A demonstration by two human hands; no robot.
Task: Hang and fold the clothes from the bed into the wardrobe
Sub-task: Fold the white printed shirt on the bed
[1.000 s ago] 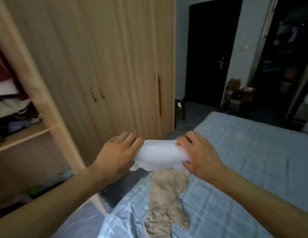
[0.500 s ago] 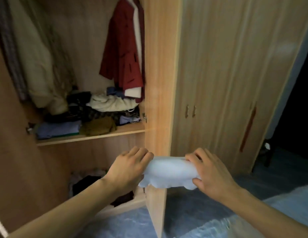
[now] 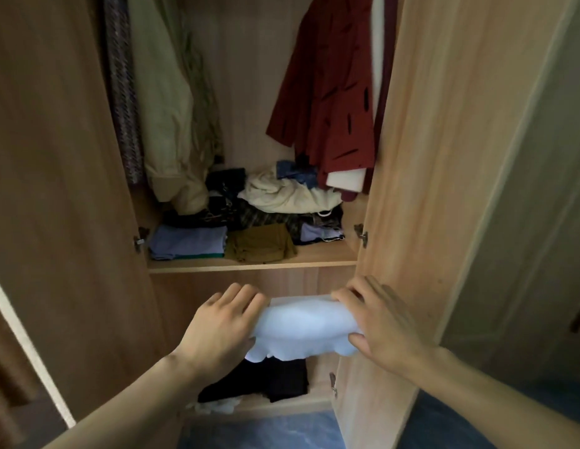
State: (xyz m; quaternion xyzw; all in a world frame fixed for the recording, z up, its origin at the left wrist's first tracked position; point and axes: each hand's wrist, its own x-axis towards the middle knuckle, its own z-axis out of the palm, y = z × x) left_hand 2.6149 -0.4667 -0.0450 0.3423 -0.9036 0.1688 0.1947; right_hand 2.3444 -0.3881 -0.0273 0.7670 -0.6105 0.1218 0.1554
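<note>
Head view. Folded white cloth (image 3: 303, 328) held in the air in front of the open wardrobe (image 3: 256, 265), below the level of the shelf edge and above the bottom compartment. Left hand (image 3: 222, 325) grasps the cloth's left end, fingers curled over the top. Right hand (image 3: 377, 320) grasps the right end, fingers over the top, thumb under the lower edge. Cloth's lower edge hangs loose and wavy between the two hands.

On the shelf: folded blue garment (image 3: 188, 242) at front left, olive-brown folded garment (image 3: 261, 244) just beside it, cream bundle (image 3: 288, 194) on top of darker clothes behind. Hanging above: red garment (image 3: 327, 92) at right, pale green garment (image 3: 165, 102) at left, patterned garment (image 3: 123, 92) further left. Bottom compartment: dark clothes (image 3: 266, 380), partly hidden by the cloth. Right door (image 3: 444, 157) stands open next to the right hand.
</note>
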